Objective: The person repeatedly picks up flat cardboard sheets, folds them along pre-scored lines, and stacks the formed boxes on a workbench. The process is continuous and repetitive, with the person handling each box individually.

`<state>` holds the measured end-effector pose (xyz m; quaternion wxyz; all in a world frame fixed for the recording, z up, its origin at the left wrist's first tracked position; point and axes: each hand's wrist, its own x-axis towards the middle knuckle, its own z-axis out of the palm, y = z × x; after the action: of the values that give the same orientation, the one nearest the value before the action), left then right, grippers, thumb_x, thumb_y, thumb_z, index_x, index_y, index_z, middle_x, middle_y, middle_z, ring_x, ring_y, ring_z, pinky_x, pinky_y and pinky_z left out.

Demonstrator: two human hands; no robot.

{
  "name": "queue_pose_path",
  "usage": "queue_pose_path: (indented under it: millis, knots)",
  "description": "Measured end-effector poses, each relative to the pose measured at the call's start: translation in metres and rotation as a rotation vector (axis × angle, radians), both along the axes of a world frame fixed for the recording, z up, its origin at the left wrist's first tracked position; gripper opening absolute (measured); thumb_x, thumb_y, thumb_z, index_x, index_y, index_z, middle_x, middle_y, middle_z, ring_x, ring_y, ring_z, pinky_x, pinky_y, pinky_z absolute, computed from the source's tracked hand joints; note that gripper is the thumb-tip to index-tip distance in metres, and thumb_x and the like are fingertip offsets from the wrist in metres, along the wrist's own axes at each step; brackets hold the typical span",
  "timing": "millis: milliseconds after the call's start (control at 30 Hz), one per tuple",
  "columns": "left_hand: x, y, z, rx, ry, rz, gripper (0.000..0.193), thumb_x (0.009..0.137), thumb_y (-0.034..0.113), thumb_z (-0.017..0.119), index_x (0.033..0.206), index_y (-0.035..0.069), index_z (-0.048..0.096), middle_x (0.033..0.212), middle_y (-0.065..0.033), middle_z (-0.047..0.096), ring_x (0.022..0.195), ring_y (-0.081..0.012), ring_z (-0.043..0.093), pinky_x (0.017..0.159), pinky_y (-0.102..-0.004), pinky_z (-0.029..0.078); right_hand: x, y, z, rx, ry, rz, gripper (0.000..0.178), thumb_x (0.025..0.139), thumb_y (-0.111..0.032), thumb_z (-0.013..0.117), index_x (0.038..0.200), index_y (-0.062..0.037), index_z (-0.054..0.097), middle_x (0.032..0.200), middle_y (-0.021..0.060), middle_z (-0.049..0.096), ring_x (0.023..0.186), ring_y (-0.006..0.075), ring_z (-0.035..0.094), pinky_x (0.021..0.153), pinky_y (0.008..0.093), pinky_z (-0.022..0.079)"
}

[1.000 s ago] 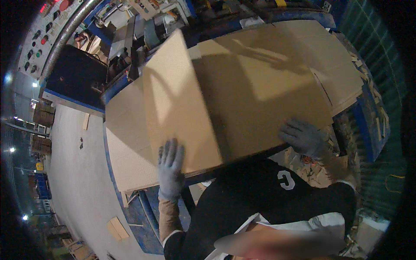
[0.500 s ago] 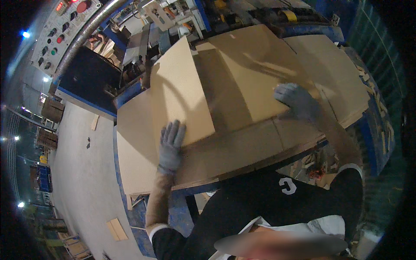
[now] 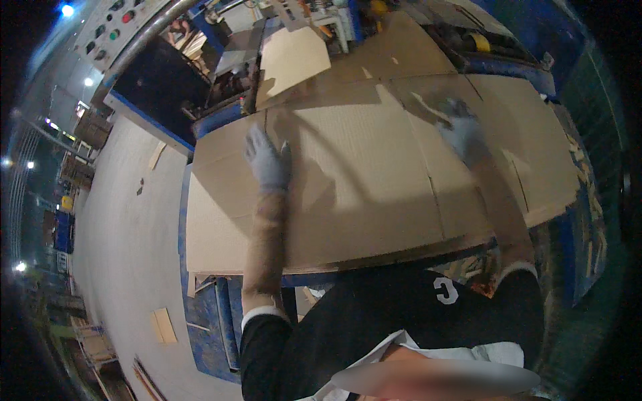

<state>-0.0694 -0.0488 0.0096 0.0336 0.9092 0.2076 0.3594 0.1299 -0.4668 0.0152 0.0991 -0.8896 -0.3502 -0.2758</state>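
Note:
A wide flat cardboard sheet (image 3: 361,220), creased and slotted, lies on top of a stack in front of me. My left hand (image 3: 269,162), in a grey glove, is over the sheet's far left part with its fingers stretched out and the thumb apart. My right hand (image 3: 465,134), gloved too, reaches over the far right part. Its fingers are slightly blurred but look spread, with nothing visible in them. Beyond the hands, another cardboard piece (image 3: 408,50) with a raised pale flap (image 3: 294,59) lies at the machine's infeed.
A blue machine (image 3: 167,100) stands at the far left, below a control panel (image 3: 110,33) with buttons and a metal tube (image 3: 150,37). Machine parts with a yellow piece (image 3: 480,43) are at the far right. Cardboard scraps (image 3: 162,325) lie on the grey floor at left.
The cardboard with the raised flap has moved away from me toward the machine, uncovering the flat sheet below. Both hands have moved forward, and the view has shifted.

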Motion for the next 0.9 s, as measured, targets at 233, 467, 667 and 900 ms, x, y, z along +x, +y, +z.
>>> queue_pose_path:
  millis: [233, 467, 667, 900]
  knots:
    - [-0.211, 0.003, -0.009, -0.151, -0.452, 0.979, 0.069, 0.09, 0.037, 0.061, 0.134, -0.01, 0.036, 0.127, -0.0306, 0.048, 0.119, -0.0413, 0.045, 0.102, -0.0453, 0.034, -0.088, -0.213, -0.035, 0.296, 0.136, -0.853, 0.045, 0.086, -0.033, 0.063, 0.122, -0.007, 0.057, 0.122, 0.0141, 0.058, 0.112, 0.031, 0.055, 0.093, 0.0421, 0.045]
    - [-0.243, 0.018, -0.037, -0.462, 0.11, 0.865, 0.065, 0.09, 0.04, 0.059, 0.133, -0.005, 0.042, 0.13, -0.0357, 0.044, 0.124, -0.049, 0.039, 0.104, -0.048, 0.034, -0.089, -0.332, -0.123, -0.081, 0.206, -0.72, 0.051, 0.092, -0.033, 0.055, 0.135, -0.0065, 0.047, 0.136, 0.0127, 0.049, 0.122, 0.0266, 0.048, 0.098, 0.0396, 0.042]
    - [-0.247, -0.018, 0.042, -0.405, -0.212, 0.68, 0.074, 0.087, 0.053, 0.057, 0.139, 0.003, 0.04, 0.14, -0.0387, 0.03, 0.132, -0.0502, 0.03, 0.108, -0.0481, 0.03, -0.065, -0.311, -0.106, 0.177, 0.188, -0.709, 0.047, 0.091, -0.028, 0.057, 0.131, -0.004, 0.05, 0.13, 0.0134, 0.053, 0.115, 0.0262, 0.052, 0.094, 0.0401, 0.044]
    - [-0.227, 0.009, 0.102, -0.598, -0.711, 0.192, 0.085, 0.086, 0.029, 0.067, 0.147, -0.002, 0.017, 0.149, -0.0266, 0.024, 0.133, -0.0317, 0.035, 0.108, -0.0407, 0.031, -0.048, -0.279, -0.036, 1.258, 0.322, -0.391, 0.043, 0.09, -0.023, 0.06, 0.126, -0.0009, 0.054, 0.122, 0.0142, 0.058, 0.106, 0.0257, 0.056, 0.09, 0.0407, 0.046]
